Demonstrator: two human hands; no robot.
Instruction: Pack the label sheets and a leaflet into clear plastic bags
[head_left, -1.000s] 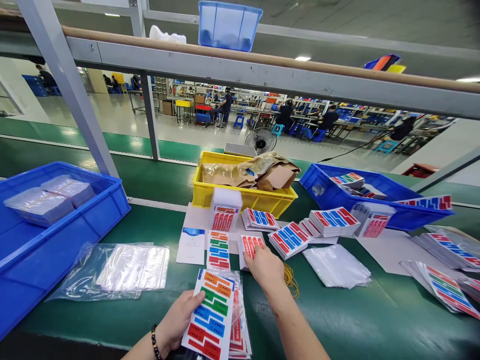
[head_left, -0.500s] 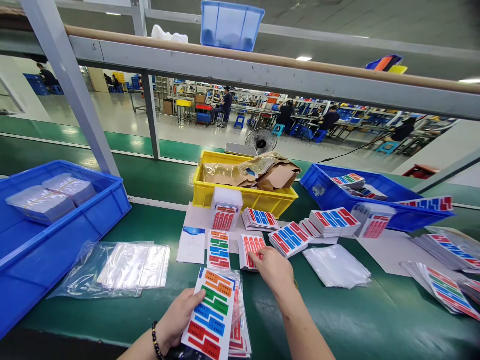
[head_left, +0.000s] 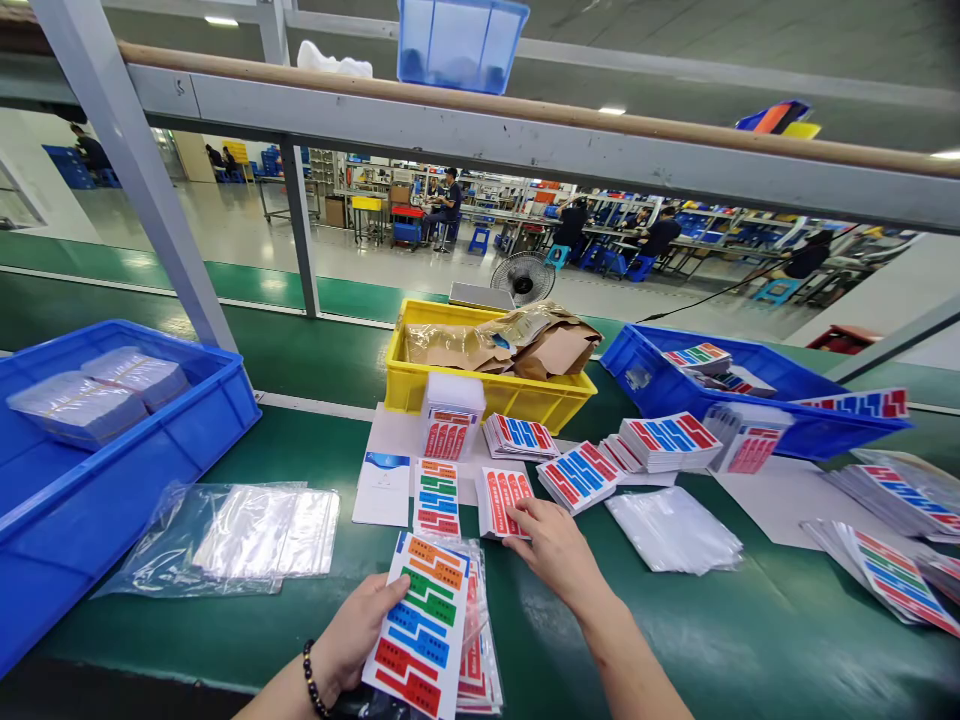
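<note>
My left hand [head_left: 358,632] grips a white sticker sheet [head_left: 418,622] printed with orange, green, blue and red strips, thumb on top; a dark blue edge shows behind it. Under and beside that lie clear bags with red-printed sheets [head_left: 480,665]. My right hand [head_left: 559,552] pinches the lower right corner of a red sticker sheet [head_left: 502,498] on a small stack; how many sheets it grips is hidden. Just left of this stack lies another multicoloured sheet [head_left: 437,500], beside a white and blue booklet [head_left: 382,490].
Clear bags [head_left: 270,530] lie at left near a blue bin [head_left: 187,420]. A yellow bin [head_left: 487,390] with brown paper stands behind. Red-and-blue sheet stacks [head_left: 579,478], more clear bags [head_left: 675,530] and another blue bin [head_left: 825,425] are at right. A metal frame crosses above.
My right hand has drawn slightly down and right, from the face of the red stack to its lower right corner. My left hand keeps its hold with hardly any movement.
</note>
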